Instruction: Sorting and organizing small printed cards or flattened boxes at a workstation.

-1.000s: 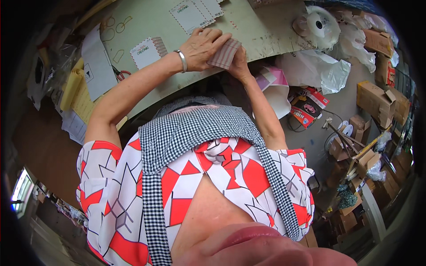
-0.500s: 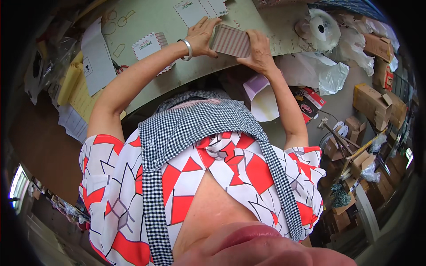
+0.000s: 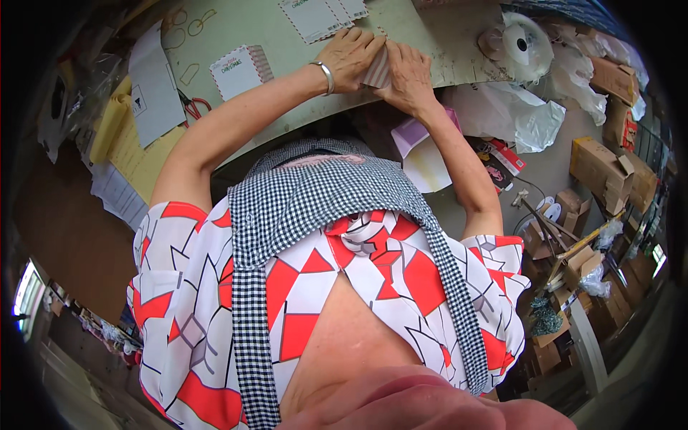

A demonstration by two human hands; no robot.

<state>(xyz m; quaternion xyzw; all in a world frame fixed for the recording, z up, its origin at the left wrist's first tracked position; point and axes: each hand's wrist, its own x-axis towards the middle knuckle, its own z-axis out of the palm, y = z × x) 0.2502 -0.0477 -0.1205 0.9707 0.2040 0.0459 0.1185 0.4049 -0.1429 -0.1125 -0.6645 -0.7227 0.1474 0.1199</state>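
Over the near part of the pale green table [image 3: 301, 107], a striped stack of cards [image 3: 377, 72] sits between my two hands, mostly hidden by them. My left hand [image 3: 351, 59], with a silver bangle at the wrist, closes on its left side. From the right, my right hand [image 3: 406, 79] grips it with bent fingers. Left of my hands stands another stack of white cards [image 3: 236, 74] with striped edges and printed lettering. Beyond my left hand lie more of these white cards [image 3: 315, 21], overlapping.
Rubber bands [image 3: 197, 27] lie at the far left of the table, with red-handled scissors [image 3: 193, 106] beside a white sheet [image 3: 155, 97]. A clear roll [image 3: 525, 46] stands at the right. Plastic bags [image 3: 502, 118] and cardboard boxes [image 3: 602, 168] crowd the right side.
My hands have drawn closer together around the striped card stack, covering most of it. My left hand has moved right, and more of the scissors shows.
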